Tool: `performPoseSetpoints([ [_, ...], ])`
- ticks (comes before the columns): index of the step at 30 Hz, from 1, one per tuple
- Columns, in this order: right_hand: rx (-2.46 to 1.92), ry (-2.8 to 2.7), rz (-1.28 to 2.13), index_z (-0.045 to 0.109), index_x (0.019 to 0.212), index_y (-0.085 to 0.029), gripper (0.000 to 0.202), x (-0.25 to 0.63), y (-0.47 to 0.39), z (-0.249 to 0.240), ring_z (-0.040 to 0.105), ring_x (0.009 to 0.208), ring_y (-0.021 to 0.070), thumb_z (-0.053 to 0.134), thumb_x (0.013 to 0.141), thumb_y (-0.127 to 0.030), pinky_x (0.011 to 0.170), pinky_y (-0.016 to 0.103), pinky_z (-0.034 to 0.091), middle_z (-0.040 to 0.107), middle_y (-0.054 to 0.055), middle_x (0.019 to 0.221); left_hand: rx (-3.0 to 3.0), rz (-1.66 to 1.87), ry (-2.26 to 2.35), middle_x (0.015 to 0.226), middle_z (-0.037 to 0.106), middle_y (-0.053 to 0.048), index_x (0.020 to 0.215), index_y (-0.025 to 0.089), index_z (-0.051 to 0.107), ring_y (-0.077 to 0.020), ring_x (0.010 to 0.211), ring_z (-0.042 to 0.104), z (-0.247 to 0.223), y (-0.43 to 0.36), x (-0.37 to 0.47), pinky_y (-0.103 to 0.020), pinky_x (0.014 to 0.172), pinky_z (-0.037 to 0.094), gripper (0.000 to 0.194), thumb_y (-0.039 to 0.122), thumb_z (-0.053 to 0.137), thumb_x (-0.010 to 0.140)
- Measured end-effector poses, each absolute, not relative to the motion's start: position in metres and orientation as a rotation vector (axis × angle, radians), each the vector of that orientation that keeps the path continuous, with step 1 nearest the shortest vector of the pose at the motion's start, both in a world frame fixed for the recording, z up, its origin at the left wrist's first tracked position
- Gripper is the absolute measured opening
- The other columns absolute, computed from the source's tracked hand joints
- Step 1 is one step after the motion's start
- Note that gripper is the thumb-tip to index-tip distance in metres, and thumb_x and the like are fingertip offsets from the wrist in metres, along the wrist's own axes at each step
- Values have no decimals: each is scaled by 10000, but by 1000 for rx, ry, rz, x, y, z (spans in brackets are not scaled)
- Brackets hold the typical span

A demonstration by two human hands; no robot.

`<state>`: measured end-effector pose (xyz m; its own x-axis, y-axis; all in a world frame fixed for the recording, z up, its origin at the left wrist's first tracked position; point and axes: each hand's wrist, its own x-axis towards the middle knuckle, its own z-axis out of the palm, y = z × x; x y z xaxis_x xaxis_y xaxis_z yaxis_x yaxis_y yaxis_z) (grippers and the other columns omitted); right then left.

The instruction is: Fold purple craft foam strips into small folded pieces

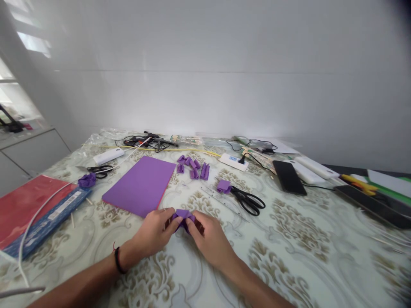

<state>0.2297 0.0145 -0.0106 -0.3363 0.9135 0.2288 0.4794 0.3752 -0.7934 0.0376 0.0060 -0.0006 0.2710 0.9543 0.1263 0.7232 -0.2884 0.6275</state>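
Between my two hands is a small folded piece of purple paper (183, 215). My left hand (156, 233) pinches its left side, thumb towards me, and my right hand (208, 237) pinches its right side. Up and to the left of my hands lies a stack of purple sheets (141, 184) with a red edge showing beneath. Several small folded purple pieces (194, 173) sit beyond my hands. Another purple piece (224, 186) covers the blade end of black-handled scissors (248, 200), beside a clear ruler (224, 203).
A red and blue packet (41, 214), crumpled purple paper (87, 180) and second scissors (102, 171) lie left. A white power strip (233, 161) and cables are at the back. A black phone (289, 177), white power banks and a yellow-handled tool (358, 184) are right.
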Motion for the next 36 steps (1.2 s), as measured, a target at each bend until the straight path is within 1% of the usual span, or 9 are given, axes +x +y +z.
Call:
performPoseSetpoints([
  [5,-1181,-1965,845,404,701,-222,326,231,13,-10,438,583,145,483,1001,-321,585,270,336,474,-36,626,2073,785,1406,704,539,9,733,207,437,-158,665,487,3,6,38,-285,645,357,337,342,418,1041],
  [9,-1176,-1974,830,437,709,-215,311,231,15,-12,451,598,144,495,1001,-305,591,265,338,498,-31,645,1994,929,1332,934,633,-54,857,184,566,-187,866,565,0,10,35,-293,749,439,249,326,462,1033],
  [12,-1161,-1971,837,459,709,-211,294,231,17,-15,458,599,142,529,984,-284,586,258,334,519,-30,646,1858,987,1252,1044,652,-74,929,177,615,-181,891,587,-6,13,33,-271,718,466,228,355,506,1021],
  [16,-1124,-1959,903,482,704,-208,297,232,18,-16,453,582,139,566,975,-296,559,255,320,525,-31,633,1731,971,1174,865,630,-31,864,166,620,-147,742,554,-10,14,32,-253,660,466,273,397,559,995],
  [20,-1063,-1973,916,474,700,-209,371,232,17,-12,464,592,147,459,1043,-351,588,272,341,507,-23,636,1609,996,1167,745,588,6,819,160,603,-129,673,549,-10,14,32,-251,644,463,291,413,617,962],
  [24,-1054,-1956,917,467,693,-209,394,233,16,-11,487,634,156,447,1054,-367,617,285,369,503,-11,680,1462,1076,1109,742,607,20,933,167,588,-124,649,572,-14,16,32,-250,632,472,257,400,695,920],
  [29,-1041,-1827,1042,615,840,-204,274,233,18,-14,583,775,179,527,1021,-390,640,278,460,588,33,883,1395,1132,1042,765,583,45,1190,185,560,-116,651,575,-19,17,31,-247,632,477,378,362,740,909],
  [31,-1019,-1740,1171,632,883,-204,243,233,18,-14,603,755,174,550,1006,-396,635,278,498,615,35,909,1419,1083,1028,760,586,35,1186,166,595,-116,651,571,-19,17,31,-250,633,474,363,374,729,920],
  [36,-999,-1602,1314,610,870,-207,198,232,16,-12,593,650,154,637,948,-387,609,280,521,613,-5,788,1416,1012,977,772,641,-12,1074,133,647,-127,672,579,-15,16,33,-255,627,472,317,403,721,926],
])
